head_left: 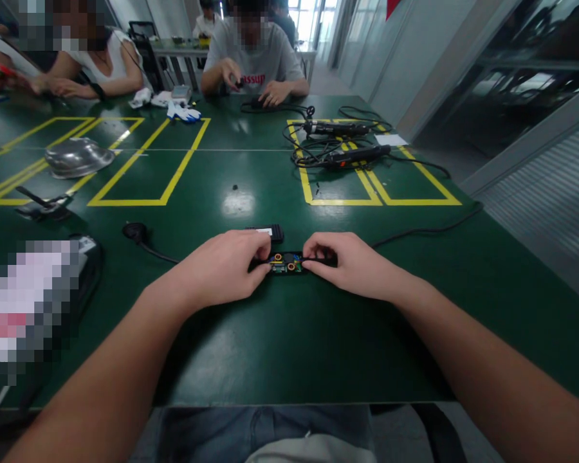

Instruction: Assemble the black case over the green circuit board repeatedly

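A small open black case with a circuit board [286, 263] and copper-coloured coils lies on the green table between my hands. My left hand [234, 263] pinches the black cable at the board's left end, fingers closed. At the right end, my right hand [345, 263] has its thumb and fingers closed on the other black cable. Just behind the board rests a black cover [276, 233] with a white label, partly hidden by my left hand. A black plug [135, 233] lies to the left, its cable running towards my left hand.
The green table [294, 347] carries a metal bowl [78, 157] at the left, corded black tools [352, 154] at the back right and gloves [183, 112] at the back. A pixelated object [24, 302] is at the near left. People sit across the table.
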Demonstrator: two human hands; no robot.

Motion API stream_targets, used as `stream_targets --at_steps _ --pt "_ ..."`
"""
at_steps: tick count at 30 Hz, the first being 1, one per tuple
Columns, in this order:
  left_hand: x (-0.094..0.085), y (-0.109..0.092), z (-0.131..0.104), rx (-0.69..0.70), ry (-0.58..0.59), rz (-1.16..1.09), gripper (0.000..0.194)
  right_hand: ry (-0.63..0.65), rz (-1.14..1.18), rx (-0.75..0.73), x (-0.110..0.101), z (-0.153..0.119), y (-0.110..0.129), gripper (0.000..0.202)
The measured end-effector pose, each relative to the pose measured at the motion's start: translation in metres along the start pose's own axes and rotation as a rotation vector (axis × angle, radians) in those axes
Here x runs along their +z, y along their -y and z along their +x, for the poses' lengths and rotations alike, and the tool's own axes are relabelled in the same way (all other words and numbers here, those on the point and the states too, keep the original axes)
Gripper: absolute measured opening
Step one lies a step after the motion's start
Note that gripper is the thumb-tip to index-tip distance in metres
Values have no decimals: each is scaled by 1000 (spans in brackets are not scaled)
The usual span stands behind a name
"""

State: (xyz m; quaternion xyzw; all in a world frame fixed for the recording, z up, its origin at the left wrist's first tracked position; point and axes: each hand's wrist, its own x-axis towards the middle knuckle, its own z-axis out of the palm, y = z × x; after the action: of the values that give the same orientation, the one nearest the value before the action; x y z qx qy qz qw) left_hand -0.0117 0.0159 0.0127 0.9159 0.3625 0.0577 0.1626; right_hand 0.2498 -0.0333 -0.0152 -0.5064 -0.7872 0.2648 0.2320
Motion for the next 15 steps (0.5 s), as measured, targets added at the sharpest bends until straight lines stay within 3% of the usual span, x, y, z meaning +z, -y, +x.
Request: stream_targets --at_steps 7,15 --pt "5 3 4 -50 116 -121 13 -7 51 55 3 -1 -4 6" --pt "-9 5 0 3 73 -224 10 -37 133 43 -5 -3 -3 14"
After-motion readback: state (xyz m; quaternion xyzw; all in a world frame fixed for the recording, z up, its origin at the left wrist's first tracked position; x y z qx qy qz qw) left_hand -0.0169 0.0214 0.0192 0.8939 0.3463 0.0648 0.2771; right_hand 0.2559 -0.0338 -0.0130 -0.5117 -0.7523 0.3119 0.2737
